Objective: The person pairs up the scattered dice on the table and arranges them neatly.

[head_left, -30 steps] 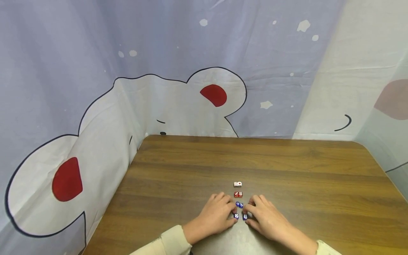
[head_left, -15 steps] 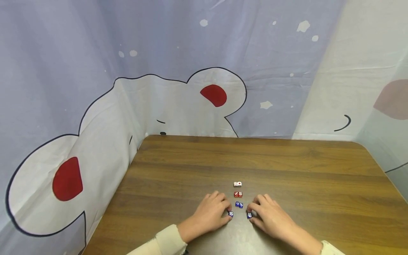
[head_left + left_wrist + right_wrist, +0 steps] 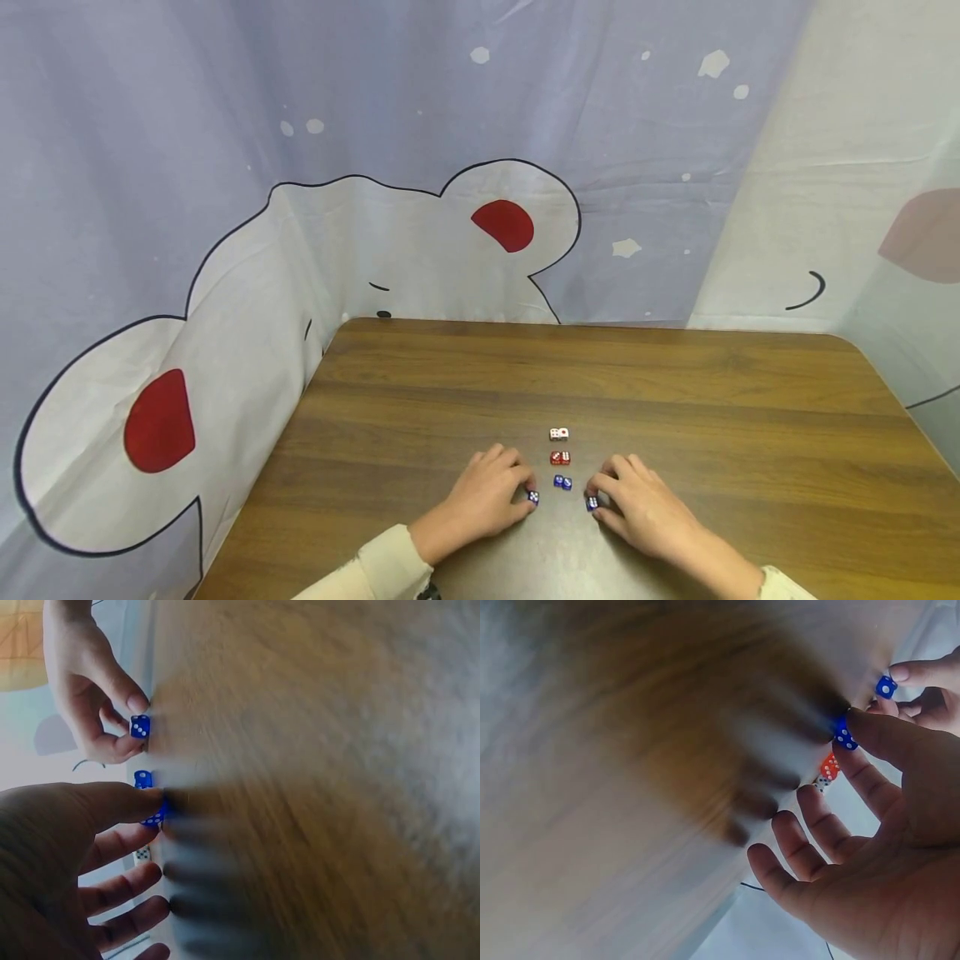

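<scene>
In the head view my left hand (image 3: 483, 493) pinches a blue die (image 3: 533, 497) with white pips between thumb and index finger. Opposite it, my right hand (image 3: 647, 510) pinches another blue die (image 3: 592, 503) in the same way. Between and slightly beyond them two blue dice (image 3: 567, 483) sit side by side. Two red dice (image 3: 560, 457) lie behind those, and two white dice (image 3: 558, 433) farther back. In the left wrist view the thumb partly hides the left hand's die (image 3: 154, 817). The right wrist view shows the right hand's die (image 3: 846, 733) at the fingertips, low by the tabletop.
All the dice lie on a brown wood-grain table (image 3: 420, 375). A pale blue and white curtain (image 3: 360, 242) with printed bear shapes hangs along the table's back and left side, and more cloth hangs at the right.
Both hands have moved apart, left hand leftward and right hand rightward, and slightly away from me, each with its blue die. The paired blue, red and white dice have stayed put.
</scene>
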Demonstrator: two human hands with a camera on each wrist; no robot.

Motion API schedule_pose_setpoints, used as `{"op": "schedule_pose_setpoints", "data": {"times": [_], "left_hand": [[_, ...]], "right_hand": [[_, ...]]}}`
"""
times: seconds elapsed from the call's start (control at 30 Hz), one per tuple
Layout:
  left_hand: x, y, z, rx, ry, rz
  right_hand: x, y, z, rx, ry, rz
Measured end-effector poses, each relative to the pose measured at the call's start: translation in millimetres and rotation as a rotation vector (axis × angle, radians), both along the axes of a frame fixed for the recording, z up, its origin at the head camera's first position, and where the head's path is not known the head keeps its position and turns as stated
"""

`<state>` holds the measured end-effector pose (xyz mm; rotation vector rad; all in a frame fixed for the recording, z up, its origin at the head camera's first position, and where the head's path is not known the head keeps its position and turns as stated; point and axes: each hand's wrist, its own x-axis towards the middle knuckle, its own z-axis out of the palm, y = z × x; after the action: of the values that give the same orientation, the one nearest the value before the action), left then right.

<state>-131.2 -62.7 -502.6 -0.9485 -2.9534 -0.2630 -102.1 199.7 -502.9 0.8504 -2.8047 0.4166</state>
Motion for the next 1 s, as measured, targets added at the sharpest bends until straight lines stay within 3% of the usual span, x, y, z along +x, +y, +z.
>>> {"op": "schedule_pose_setpoints", "data": {"times": [0.47,0.8,1.0], "left_hand": [[-20.8,-12.5,-0.6,0.05,-0.043,0.032],[-46.2,-11.4,0.8,0.048,-0.092,0.049],[-68.3,-9.1,2.1,0.051,-0.122,0.088]], "right_hand": [[-11.1,10,1.9,0.005,-0.065,-0.054],[-35.8,20,5.4,-0.001,-0.086,-0.095],[-56.2,23,7.5,0.004,-0.114,-0.121]]}}
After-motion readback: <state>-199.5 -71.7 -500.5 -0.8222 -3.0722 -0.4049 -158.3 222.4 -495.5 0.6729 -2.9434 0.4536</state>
